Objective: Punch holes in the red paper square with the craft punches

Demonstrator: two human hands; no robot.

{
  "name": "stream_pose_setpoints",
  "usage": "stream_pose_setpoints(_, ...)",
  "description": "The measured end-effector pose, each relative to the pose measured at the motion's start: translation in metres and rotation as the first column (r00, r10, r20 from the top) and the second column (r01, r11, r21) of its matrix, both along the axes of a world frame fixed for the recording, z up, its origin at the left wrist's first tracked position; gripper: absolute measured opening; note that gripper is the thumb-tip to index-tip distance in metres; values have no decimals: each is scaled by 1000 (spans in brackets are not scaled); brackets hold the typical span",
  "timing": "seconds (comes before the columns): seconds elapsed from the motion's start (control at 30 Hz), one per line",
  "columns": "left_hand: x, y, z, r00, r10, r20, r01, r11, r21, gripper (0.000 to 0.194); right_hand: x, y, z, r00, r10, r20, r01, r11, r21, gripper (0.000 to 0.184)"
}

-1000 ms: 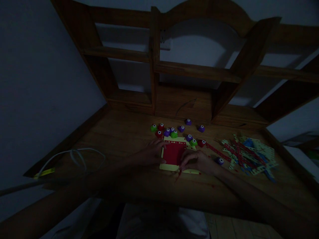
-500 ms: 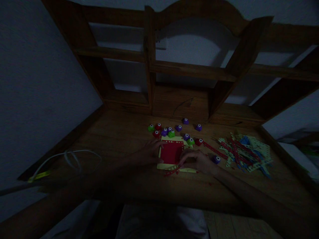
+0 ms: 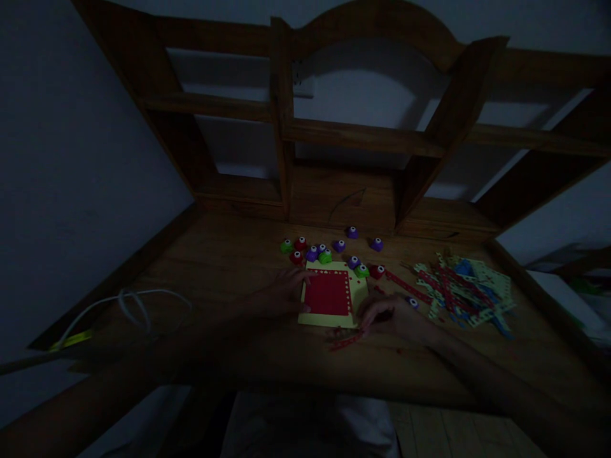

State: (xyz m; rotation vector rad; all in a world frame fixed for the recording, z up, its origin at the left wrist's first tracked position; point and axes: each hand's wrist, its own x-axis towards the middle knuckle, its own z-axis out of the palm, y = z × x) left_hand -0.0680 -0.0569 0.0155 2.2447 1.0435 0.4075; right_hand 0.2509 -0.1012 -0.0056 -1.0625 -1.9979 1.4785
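One red strip (image 3: pixel 345 343) nearest, end pinched by the right hand (image 3: pixel 392 316), just off the yellow sheet (image 3: pixel 359 292). Left hand (image 3: pixel 285 290), fingers spread, rests on red card (image 3: pixel 327 294) atop sheet. Beyond: eyed pieces (image 3: pixel 312 254), then shelves (image 3: pixel 365 137).

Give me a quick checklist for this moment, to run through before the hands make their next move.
1. Left hand on the left side of the red sheet: ok.
2. Right hand holding the red strip at its fingertips: ok.
3. Red strip apart from the red sheet: ok.
4. Toys off the yellow sheet: cannot tell; several crowd its far edge.
5. Pile of strips away from both sheets: ok.
6. Light good enough for fine detail: not ok; the picture is very dark.
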Motion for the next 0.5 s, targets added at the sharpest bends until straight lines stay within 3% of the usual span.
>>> stream_pose_setpoints(0.1, -1, 0, -3, 999, -32, -10, 32, 999, 11, 63, 14, -11, 14, 995, -90, 49, 94, 992, -89, 28)
stream_pose_setpoints(0.2, 3, -5, -8, 1000, -12, -15, 13, 997, 76, 56, 35, -21, 32, 941, -338, 30, 340, 938, -68, 26)
stream_pose_setpoints(0.3, 16, -15, -11, 1000, 2, -28, 5, 971, 241, 46, 60, -25, 39, 767, -641, -25, 642, 767, 7, 33)
stream_pose_setpoints(0.37, 25, -23, -13, 997, -9, -75, 33, 946, 322, 46, 76, -25, 36, 620, -783, -49, 781, 609, 135, 36)
stream_pose_setpoints(0.43, 34, -30, -15, 985, -8, -173, 76, 919, 386, 49, 88, -25, 31, 476, -879, -15, 838, 449, 310, 38)
stream_pose_setpoints(0.5, 40, -34, -17, 955, -21, -297, 157, 885, 439, 46, 94, -28, 27, 394, -918, 48, 772, 359, 525, 41)
